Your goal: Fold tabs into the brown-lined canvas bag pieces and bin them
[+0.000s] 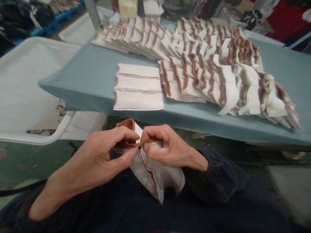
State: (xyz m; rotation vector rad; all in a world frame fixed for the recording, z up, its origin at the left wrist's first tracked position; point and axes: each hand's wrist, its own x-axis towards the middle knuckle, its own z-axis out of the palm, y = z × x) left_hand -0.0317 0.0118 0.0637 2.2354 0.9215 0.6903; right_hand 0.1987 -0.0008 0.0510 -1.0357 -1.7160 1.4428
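Note:
Between both hands, over my lap, is a sewn white piece (155, 174) with brown lining and a seam down its middle. My left hand (109, 149) pinches its brown upper edge between thumb and fingers. Right beside it, my right hand (165, 144) grips the same edge, thumb and forefinger closed at the seam. A brown flap with a white strip (137, 130) sticks up behind the fingertips. On the table in front lies a flat white panel (139, 84) with two raised seams across it.
A blue-grey covered table (92, 76) spans the view ahead. On it lie overlapping rows of similar white, brown-lined pieces (194, 76), some with white strips. To the left stands a large white bin (29, 74) with some pieces at its bottom.

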